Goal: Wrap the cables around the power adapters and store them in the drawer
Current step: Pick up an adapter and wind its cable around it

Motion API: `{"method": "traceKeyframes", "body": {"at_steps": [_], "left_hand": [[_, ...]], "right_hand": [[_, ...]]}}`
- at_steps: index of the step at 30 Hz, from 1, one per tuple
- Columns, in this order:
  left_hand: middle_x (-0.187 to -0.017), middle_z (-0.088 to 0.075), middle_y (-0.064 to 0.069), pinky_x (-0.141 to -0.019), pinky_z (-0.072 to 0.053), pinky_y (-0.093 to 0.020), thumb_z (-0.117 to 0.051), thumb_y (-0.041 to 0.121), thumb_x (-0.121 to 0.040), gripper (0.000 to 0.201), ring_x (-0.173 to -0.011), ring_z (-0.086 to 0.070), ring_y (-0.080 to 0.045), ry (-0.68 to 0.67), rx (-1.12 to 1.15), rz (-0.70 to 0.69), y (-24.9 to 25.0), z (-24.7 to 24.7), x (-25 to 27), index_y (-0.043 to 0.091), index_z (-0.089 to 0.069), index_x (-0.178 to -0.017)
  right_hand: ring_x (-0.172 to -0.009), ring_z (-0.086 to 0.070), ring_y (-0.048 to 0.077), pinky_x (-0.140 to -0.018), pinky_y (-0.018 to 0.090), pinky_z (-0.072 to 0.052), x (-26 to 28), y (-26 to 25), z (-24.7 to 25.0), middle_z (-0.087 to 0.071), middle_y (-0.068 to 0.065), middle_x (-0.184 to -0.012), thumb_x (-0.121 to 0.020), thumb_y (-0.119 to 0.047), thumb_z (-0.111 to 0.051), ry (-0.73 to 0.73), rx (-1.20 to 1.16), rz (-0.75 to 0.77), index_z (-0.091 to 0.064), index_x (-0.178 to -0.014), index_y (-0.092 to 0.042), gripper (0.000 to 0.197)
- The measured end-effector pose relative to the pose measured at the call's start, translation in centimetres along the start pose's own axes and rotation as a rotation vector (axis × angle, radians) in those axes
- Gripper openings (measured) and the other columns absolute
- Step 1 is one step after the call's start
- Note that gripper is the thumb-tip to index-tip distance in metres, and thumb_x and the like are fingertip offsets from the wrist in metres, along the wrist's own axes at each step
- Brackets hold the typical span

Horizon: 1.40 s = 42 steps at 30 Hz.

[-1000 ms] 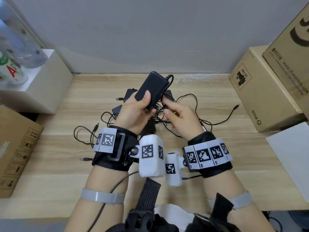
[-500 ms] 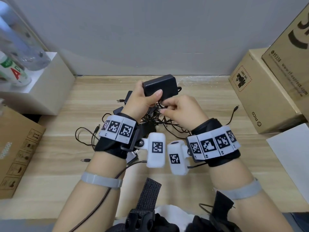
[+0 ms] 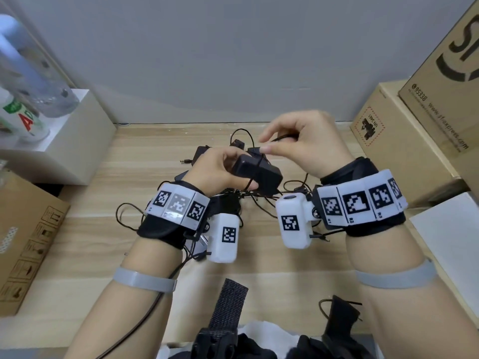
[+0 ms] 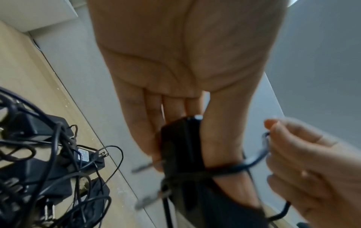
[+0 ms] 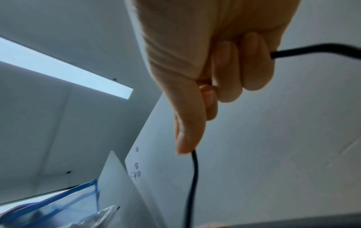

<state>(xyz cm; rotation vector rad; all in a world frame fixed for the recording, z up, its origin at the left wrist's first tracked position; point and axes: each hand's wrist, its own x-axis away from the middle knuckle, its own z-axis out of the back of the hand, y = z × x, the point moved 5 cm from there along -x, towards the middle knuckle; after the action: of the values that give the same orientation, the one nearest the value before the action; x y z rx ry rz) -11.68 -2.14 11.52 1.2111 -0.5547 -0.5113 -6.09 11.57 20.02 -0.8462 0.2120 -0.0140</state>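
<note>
My left hand [image 3: 220,169] grips a black power adapter [image 3: 259,172] above the table, thumb and fingers on opposite sides of it [image 4: 181,146]. Its thin black cable [image 3: 255,169] crosses over the adapter's body in at least one turn. My right hand [image 3: 298,141] is raised just above and right of the adapter and pinches that cable [image 5: 193,169] between thumb and curled fingers. A tangled heap of other black adapters and cables [image 3: 233,200] lies on the table under my hands, also in the left wrist view [image 4: 48,162]. No drawer is in view.
Cardboard boxes [image 3: 404,151] stand at the right, a white box with bottles [image 3: 57,141] at the back left, and another carton [image 3: 23,234] at the left. A white sheet [image 3: 451,244] lies on the wooden table [image 3: 259,281] at the right edge.
The left hand has turned the adapter and lowered it toward me. The right hand has risen from below the adapter to above it, carrying the cable over the adapter's body.
</note>
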Motion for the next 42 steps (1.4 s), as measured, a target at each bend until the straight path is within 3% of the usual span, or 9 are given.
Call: {"method": "traceKeyframes", "body": {"at_steps": [3, 6, 11, 13, 16, 21, 25, 33, 42], "left_hand": [[-0.079, -0.072, 0.010, -0.073, -0.051, -0.018, -0.080, -0.006, -0.057, 0.044, -0.077, -0.066, -0.005, -0.186, 0.136, -0.036, 0.7, -0.4, 0.7, 0.022, -0.066, -0.087], [-0.087, -0.072, 0.005, -0.071, -0.053, -0.020, -0.087, 0.017, -0.048, 0.046, -0.083, -0.066, -0.009, -0.194, 0.318, -0.094, 1.5, 0.2, 0.8, 0.023, -0.070, -0.090], [-0.093, -0.072, 0.001, -0.072, -0.057, -0.027, -0.092, 0.034, -0.041, 0.059, -0.088, -0.068, -0.014, -0.144, 0.626, -0.157, 2.6, 0.9, 0.4, 0.018, -0.072, -0.094], [-0.093, -0.072, 0.000, -0.068, -0.057, -0.026, -0.091, 0.031, -0.043, 0.060, -0.087, -0.069, -0.015, -0.128, 0.722, -0.162, 3.2, 0.5, 0.4, 0.015, -0.070, -0.096], [-0.100, -0.068, -0.007, -0.067, -0.056, -0.025, -0.088, 0.019, -0.052, 0.067, -0.087, -0.068, -0.019, -0.001, 0.816, -0.142, 3.2, 0.5, -0.1, 0.006, -0.055, -0.109], [-0.080, -0.067, 0.005, -0.052, -0.046, -0.012, -0.062, 0.003, -0.075, 0.029, -0.067, -0.063, -0.004, 0.208, 0.695, -0.122, 2.8, 0.8, -0.1, 0.011, -0.055, -0.101], [-0.087, -0.064, 0.002, -0.064, -0.050, -0.018, -0.069, 0.012, -0.068, 0.029, -0.081, -0.060, -0.013, 0.293, 0.589, -0.088, 2.3, 0.9, 0.0, 0.020, -0.060, -0.095], [-0.082, -0.063, 0.008, -0.062, -0.046, -0.013, -0.079, 0.006, -0.067, 0.032, -0.073, -0.057, -0.006, 0.443, 0.142, -0.124, 2.3, 1.9, 0.0, 0.021, -0.060, -0.088], [-0.077, -0.064, 0.010, -0.065, -0.049, -0.017, -0.085, 0.004, -0.057, 0.041, -0.067, -0.058, 0.002, 0.152, -0.188, -0.125, 2.5, 1.1, 0.0, 0.028, -0.063, -0.081]], "right_hand": [[-0.066, -0.055, 0.016, -0.071, 0.027, -0.048, -0.3, 1.6, 1.2, -0.068, 0.014, -0.074, -0.072, -0.019, -0.076, 0.099, -0.102, -0.040, -0.067, -0.067, -0.029, 0.015], [-0.070, -0.051, 0.015, -0.069, 0.024, -0.042, -0.2, 3.2, 1.3, -0.063, 0.022, -0.078, -0.079, -0.017, -0.071, 0.091, -0.181, -0.088, -0.067, -0.072, -0.026, 0.012], [-0.059, -0.054, -0.013, -0.064, 0.008, -0.038, 0.1, 4.8, -1.0, -0.065, -0.020, -0.069, -0.086, -0.007, -0.060, 0.036, -0.313, -0.145, -0.068, -0.095, -0.017, 0.016], [-0.061, -0.053, -0.011, -0.067, 0.011, -0.040, 0.4, 4.7, -2.2, -0.063, -0.022, -0.060, -0.087, -0.007, -0.059, -0.008, -0.294, -0.142, -0.068, -0.082, -0.025, 0.021], [-0.090, -0.062, 0.006, -0.088, 0.028, -0.045, 0.8, 4.5, -4.3, -0.070, -0.012, -0.088, -0.090, -0.019, -0.055, -0.083, -0.220, -0.152, -0.070, -0.086, -0.032, 0.019], [-0.088, -0.060, 0.011, -0.081, 0.027, -0.044, 1.7, 3.6, -5.2, -0.069, -0.006, -0.090, -0.093, -0.020, -0.050, -0.113, -0.090, -0.136, -0.071, -0.102, -0.019, 0.023], [-0.070, -0.054, 0.014, -0.069, 0.030, -0.041, 1.9, 3.1, -5.1, -0.065, 0.003, -0.071, -0.093, -0.024, -0.050, -0.142, -0.026, -0.107, -0.072, -0.091, -0.016, 0.023], [-0.053, -0.045, -0.001, -0.057, 0.022, -0.033, 2.3, 1.9, -4.3, -0.050, -0.021, -0.045, -0.086, -0.029, -0.061, -0.131, 0.035, -0.047, -0.068, -0.070, -0.023, 0.019], [-0.072, -0.064, 0.013, -0.073, 0.041, -0.052, 0.7, 1.1, -1.3, -0.070, -0.006, -0.070, -0.064, -0.031, -0.077, 0.020, 0.059, 0.011, -0.074, -0.070, -0.026, 0.008]]}}
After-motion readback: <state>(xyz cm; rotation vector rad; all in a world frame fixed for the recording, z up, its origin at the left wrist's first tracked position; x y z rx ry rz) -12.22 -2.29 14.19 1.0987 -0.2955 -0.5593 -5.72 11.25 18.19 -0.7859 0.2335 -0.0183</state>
